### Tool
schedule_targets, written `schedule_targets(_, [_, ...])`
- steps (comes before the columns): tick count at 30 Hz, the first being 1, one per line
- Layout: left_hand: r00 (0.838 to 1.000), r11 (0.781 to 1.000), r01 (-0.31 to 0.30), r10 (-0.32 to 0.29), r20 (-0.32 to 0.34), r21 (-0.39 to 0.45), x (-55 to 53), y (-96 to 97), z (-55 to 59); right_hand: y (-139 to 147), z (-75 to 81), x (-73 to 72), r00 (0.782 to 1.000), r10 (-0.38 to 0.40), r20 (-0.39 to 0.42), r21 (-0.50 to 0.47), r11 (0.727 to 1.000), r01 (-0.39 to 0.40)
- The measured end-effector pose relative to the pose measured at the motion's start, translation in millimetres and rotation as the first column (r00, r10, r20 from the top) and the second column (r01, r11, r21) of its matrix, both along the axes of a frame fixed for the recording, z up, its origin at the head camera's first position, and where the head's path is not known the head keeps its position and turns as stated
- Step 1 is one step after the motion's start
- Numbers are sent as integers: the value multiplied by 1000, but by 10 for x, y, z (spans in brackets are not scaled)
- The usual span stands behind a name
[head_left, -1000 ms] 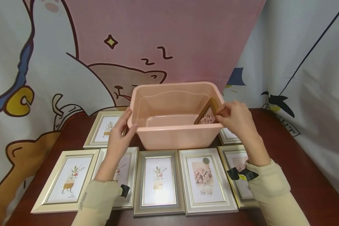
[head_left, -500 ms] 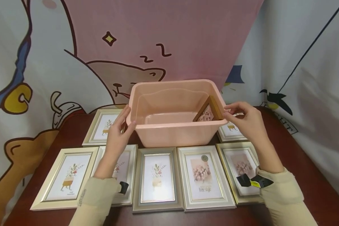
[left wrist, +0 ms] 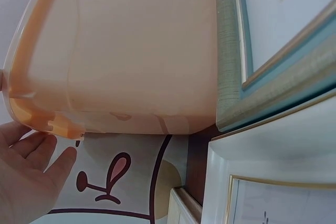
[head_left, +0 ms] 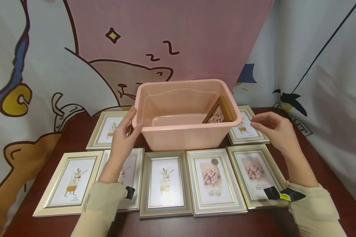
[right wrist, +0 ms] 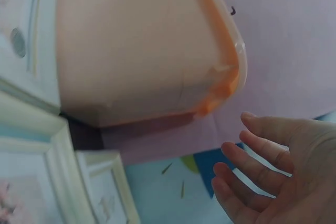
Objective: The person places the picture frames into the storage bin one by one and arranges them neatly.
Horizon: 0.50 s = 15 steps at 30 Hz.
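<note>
A pink plastic tub (head_left: pixel 184 136) stands upright behind a row of picture frames. My left hand (head_left: pixel 123 138) holds its near left corner, thumb over the rim and fingers along the outer side; the left wrist view shows these fingers below the rim. Inside, a brown picture frame (head_left: pixel 222 110) with a pink floral print leans at the right end, its lower part hidden by the front wall. To the right of the tub, my right hand (head_left: pixel 277 131) hangs over a cream picture frame (head_left: pixel 246 131), fingers loosely bent, holding nothing. A gap separates it from the rim in the right wrist view.
Several cream, silver and gold picture frames (head_left: pixel 166 184) lie face up in front of the tub on the dark red table (head_left: pixel 323 164). Another cream frame (head_left: pixel 105 131) lies to its left. A cloth with cartoon prints (head_left: pixel 195 39) hangs close behind.
My right hand has let go of the brown picture frame at the tub's right end and moved away to the right. My left hand stays at the tub's corner.
</note>
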State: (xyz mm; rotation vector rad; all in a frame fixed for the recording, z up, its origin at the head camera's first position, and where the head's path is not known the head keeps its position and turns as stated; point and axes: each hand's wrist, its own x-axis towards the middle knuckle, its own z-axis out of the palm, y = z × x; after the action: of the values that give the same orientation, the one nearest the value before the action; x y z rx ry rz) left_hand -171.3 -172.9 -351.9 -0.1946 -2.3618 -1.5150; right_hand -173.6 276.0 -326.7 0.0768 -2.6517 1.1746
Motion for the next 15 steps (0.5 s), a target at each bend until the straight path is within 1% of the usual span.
schedule_targets(7, [1000, 1000, 4, -4, -1, 5, -7, 1, 10, 175, -163, 32, 999, -34, 39, 26, 999, 33])
schedule_targets(15, [1000, 1000, 5, -5, 0, 15, -7, 7, -5, 360, -335, 59, 995, -43, 92, 48, 998, 39])
